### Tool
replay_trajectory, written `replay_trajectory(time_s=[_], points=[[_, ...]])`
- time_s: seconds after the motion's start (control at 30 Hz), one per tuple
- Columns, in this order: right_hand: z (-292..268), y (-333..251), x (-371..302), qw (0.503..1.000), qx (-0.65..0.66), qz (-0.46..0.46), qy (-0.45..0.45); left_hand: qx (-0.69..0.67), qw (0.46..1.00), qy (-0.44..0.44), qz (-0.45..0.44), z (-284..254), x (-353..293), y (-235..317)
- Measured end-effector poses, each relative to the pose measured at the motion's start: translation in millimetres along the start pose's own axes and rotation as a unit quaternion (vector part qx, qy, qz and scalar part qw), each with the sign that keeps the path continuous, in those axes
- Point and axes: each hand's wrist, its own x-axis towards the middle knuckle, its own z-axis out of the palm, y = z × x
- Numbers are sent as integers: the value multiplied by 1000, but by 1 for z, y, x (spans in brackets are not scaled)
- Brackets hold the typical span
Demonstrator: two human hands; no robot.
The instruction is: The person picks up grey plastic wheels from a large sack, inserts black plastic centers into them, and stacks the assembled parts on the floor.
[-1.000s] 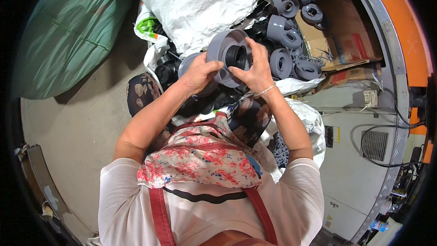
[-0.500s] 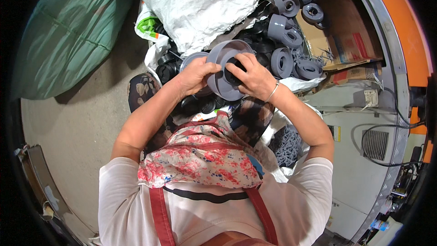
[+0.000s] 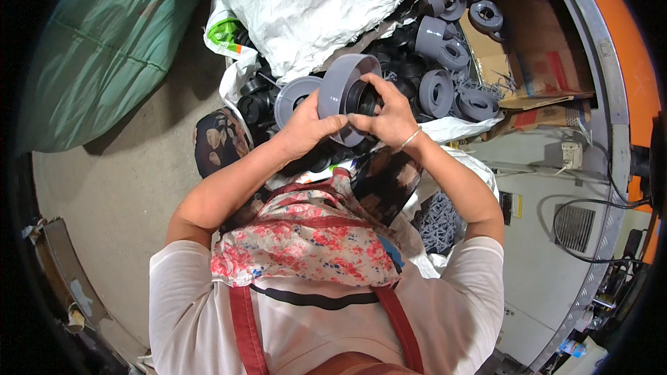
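A grey round plastic part [image 3: 333, 92] with a deep rim is tilted on its side in front of me. My left hand [image 3: 303, 128] is closed on its left side, the thumb along the lower edge. At its middle sits a black ribbed plastic ring [image 3: 360, 99], which my right hand [image 3: 391, 118] grips between thumb and fingers. Both thumb tips nearly meet at the lower edge. Just beyond my left hand lies a second grey flanged part [image 3: 285, 102], partly hidden by that hand. Black round parts [image 3: 254, 106] are heaped beneath and around.
A white woven sack [image 3: 313, 10] covers the far side of the heap. More grey round parts [image 3: 437, 93] lie at the right, beside a cardboard box [image 3: 535, 73]. Thin grey plastic scraps [image 3: 438, 226] fill a bag by my right knee. A green sack [image 3: 111, 55] stands far left.
The grey part has turned more onto its side, its opening now facing right. My right fingers have shifted from reaching over its rim to pinching the black ring from the right.
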Motion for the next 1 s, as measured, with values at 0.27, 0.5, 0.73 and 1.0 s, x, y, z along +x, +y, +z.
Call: replay_trajectory(time_s=[0.27, 0.5, 0.73, 1.0], points=[[2, -2, -3, 990, -101, -91, -41, -37, 995, -31, -85, -10, 2, 14], [1, -1, -1, 950, -221, -209, -70, -99, 987, -14, -123, -5, 1, 21], [-8, -6, 1, 963, -162, -191, -101, -139, 974, -8, -180, -17, 1, 21], [-4, -10, 4, 985, -111, -85, -100, -123, 983, 16, -132, -5, -2, 17]])
